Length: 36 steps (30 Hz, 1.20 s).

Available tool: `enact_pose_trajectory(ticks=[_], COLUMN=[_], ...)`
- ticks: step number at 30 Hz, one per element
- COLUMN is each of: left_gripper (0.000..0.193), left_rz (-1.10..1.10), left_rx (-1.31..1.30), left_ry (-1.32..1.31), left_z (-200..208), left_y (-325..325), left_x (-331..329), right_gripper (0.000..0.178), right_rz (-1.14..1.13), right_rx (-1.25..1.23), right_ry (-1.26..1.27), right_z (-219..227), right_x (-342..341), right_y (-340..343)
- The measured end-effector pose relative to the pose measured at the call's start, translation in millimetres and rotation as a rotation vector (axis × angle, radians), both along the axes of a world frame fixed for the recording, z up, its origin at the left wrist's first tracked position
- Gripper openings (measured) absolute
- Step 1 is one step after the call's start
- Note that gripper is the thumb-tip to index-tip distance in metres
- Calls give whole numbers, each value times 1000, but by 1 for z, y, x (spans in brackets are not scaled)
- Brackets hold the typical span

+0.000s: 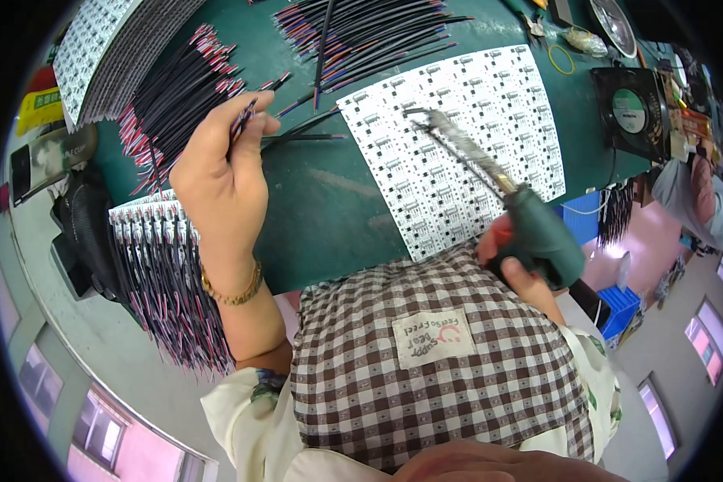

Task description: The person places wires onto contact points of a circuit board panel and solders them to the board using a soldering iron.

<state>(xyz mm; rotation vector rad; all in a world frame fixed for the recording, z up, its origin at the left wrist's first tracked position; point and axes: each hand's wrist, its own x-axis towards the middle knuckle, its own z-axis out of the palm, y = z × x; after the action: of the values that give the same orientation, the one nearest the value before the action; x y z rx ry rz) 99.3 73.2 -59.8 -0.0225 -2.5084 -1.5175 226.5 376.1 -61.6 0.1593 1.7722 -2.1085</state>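
My left hand [225, 177] is raised over the left part of the bench with its fingers pinched together. Between them are thin black cables [243, 120] with coloured wire ends; how many I cannot tell. My right hand [526, 277] wraps round a green soldering gun [545, 233], partly hiding its handle. The gun's long metal barrel points up and left, its tip above a white circuit board panel [474, 136] printed with many repeated small circuits. Whether the tip touches the panel I cannot tell. A few loose black cables [305, 136] lie between my left hand and the panel.
Black cables with red and white ends [181, 100] are piled at the left. Another cable bundle [361, 36] lies at the back. Stacked panels [104, 56] stand far left, and wired boards [157, 233] hang over the bench's left edge. A black fan [631, 112] stands right.
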Motion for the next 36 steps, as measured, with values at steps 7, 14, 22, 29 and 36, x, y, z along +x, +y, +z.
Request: enact_pose_trajectory(ticks=[7, 14, 22, 29, 36], left_gripper=[23, 4, 14, 23, 24], left_rz=[-345, -240, -140, -119, -122], left_rx=[-263, -645, -171, -261, -179], left_ry=[-119, 284, -244, -398, -410], left_z=[-16, -38, -33, -40, -45], left_y=[9, 10, 26, 26, 26], left_x=[-1, -6, -11, -27, -24], right_gripper=[45, 42, 36, 32, 10], right_rz=[-2, 5, 12, 258, 218], right_rx=[-127, -158, 12, 592, 497], right_ry=[68, 84, -75, 519, 509], right_z=[-20, -31, -23, -46, -35], right_x=[-7, -9, -10, -18, -33], right_y=[-23, -29, -31, -32, -43])
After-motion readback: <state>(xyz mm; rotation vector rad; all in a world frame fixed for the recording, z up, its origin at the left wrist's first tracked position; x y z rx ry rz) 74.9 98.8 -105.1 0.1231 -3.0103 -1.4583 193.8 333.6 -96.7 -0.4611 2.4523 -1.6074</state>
